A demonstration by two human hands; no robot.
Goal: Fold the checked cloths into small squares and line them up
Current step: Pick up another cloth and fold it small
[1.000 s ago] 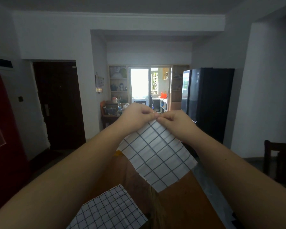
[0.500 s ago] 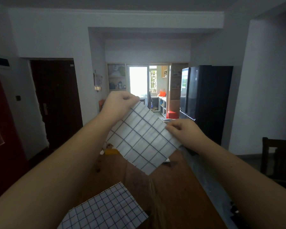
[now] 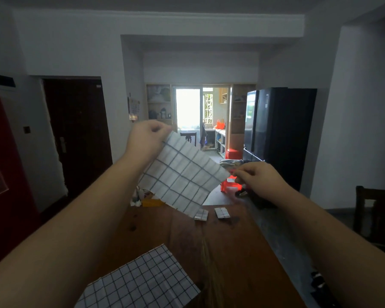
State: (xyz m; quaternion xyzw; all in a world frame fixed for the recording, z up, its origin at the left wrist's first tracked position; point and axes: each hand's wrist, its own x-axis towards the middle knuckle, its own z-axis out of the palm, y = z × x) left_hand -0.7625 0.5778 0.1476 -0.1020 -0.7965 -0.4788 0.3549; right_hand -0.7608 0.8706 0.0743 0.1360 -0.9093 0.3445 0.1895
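Left hand [image 3: 146, 138] pinches the top corner of a white, dark-checked cloth [image 3: 182, 174]; right hand [image 3: 257, 177] pinches its side corner, above a brown wooden table [image 3: 231, 252].

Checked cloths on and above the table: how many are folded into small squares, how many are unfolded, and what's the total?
Small folded checked squares: 2
Unfolded white checked cloths: 2, the held cloth and the flat cloth
Total: 4
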